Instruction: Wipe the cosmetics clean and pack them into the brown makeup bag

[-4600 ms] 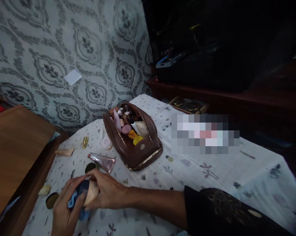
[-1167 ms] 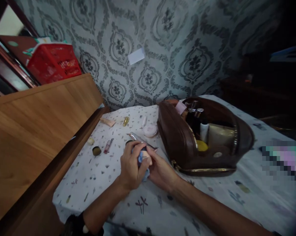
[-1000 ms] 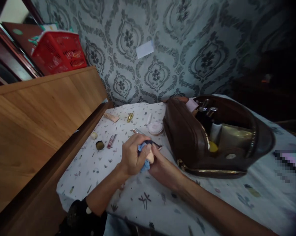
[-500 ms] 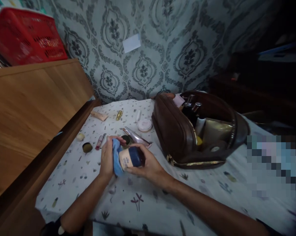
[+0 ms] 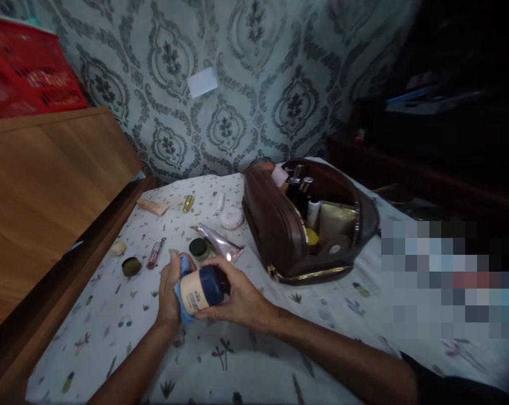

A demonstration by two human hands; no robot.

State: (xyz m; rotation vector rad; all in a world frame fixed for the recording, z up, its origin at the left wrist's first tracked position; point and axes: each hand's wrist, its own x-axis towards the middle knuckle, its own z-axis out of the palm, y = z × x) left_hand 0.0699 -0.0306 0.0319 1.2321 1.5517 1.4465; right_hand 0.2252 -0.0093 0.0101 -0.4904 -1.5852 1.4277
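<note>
My right hand (image 5: 241, 295) grips a cream and navy bottle (image 5: 197, 292) by its dark blue cap end, tilted on its side. Pressed against the bottle's base is a blue cloth (image 5: 184, 315), held in my left hand (image 5: 169, 289), whose fingers curl partly behind it. Just beyond my hands lie a small jar with a dark green lid (image 5: 199, 248) and a shiny pink squeeze tube (image 5: 220, 243). A lip gloss tube (image 5: 155, 254) and a round dark container (image 5: 131, 266) rest left of my left hand.
An open brown toiletry bag (image 5: 275, 230) full of cosmetics stands to the right. Farther back are a white compact (image 5: 231, 218), a gold lipstick (image 5: 188, 203) and a beige tube (image 5: 153, 206). A wooden board (image 5: 56, 169) borders the left side, with a red basket (image 5: 30, 73) above.
The view has shifted to the right. The bottle has turned so that its printed label shows more; both hands keep hold of the bottle and the cloth.
</note>
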